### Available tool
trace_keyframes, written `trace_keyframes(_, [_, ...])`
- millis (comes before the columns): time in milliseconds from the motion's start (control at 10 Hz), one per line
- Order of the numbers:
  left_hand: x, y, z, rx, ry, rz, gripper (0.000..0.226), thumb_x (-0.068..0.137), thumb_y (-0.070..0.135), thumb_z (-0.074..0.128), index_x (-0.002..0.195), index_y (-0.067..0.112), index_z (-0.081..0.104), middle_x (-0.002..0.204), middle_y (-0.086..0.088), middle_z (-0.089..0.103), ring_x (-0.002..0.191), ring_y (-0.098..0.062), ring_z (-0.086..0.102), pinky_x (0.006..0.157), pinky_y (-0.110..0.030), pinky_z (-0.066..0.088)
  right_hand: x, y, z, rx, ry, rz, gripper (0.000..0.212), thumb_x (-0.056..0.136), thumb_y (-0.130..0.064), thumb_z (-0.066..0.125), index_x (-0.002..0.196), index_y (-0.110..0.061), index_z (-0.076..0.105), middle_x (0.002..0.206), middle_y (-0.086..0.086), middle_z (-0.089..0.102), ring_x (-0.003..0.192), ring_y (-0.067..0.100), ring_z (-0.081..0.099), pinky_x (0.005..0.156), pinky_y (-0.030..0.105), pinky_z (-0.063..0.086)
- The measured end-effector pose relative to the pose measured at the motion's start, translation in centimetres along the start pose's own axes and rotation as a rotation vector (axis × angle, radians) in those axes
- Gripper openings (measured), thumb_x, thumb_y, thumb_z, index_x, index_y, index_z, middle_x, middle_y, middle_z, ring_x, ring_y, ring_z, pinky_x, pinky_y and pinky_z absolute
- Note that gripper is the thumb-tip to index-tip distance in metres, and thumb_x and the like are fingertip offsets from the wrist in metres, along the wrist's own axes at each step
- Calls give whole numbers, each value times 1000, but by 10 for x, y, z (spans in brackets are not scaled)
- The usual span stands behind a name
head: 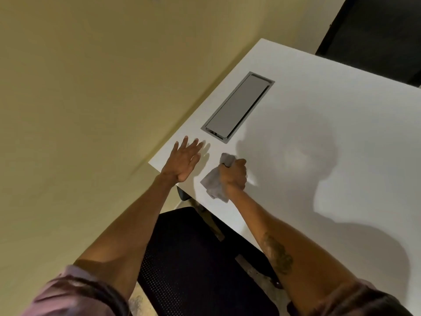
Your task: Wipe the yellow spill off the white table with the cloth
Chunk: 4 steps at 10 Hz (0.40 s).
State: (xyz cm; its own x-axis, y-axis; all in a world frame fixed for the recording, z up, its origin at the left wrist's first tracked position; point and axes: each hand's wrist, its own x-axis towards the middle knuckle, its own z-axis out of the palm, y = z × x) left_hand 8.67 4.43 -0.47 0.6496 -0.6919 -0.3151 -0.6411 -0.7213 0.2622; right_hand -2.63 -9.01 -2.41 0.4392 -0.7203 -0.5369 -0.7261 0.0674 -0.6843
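Note:
My right hand (234,176) is clenched around a bunched grey cloth (213,183) and presses it onto the white table (319,115) near the table's left corner. Part of the cloth sticks out above my fist and part trails below it. My left hand (183,159) lies flat on the table just left of the cloth, fingers spread, holding nothing. No yellow spill shows on the tabletop; the patch under the cloth and fist is hidden.
A grey rectangular cable hatch (238,107) is set into the table beyond my hands. A black mesh chair (200,258) stands below the table edge. A yellowish wall (91,87) runs along the left. A dark panel (376,30) stands behind the table's far edge.

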Motion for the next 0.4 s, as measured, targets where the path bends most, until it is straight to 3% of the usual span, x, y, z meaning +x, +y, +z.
trace_keyframes(200, [-4, 11, 0, -22, 25, -72, 52, 114, 31, 21, 165, 24, 16, 173, 0, 12, 161, -27, -5, 130, -49, -6, -11, -17, -25, -91, 4, -163, 34, 95, -29, 51, 125, -14, 50, 125, 11, 62, 110, 32, 61, 87, 43, 51])
trace_keyframes(400, [8, 59, -8, 12, 13, -16, 56, 113, 42, 21, 165, 23, 16, 174, 0, 8, 161, -28, -8, 128, -51, -9, -18, -14, -73, -334, 23, -354, 42, 100, -34, 44, 134, -11, 51, 131, 13, 60, 119, 31, 54, 99, 45, 43])
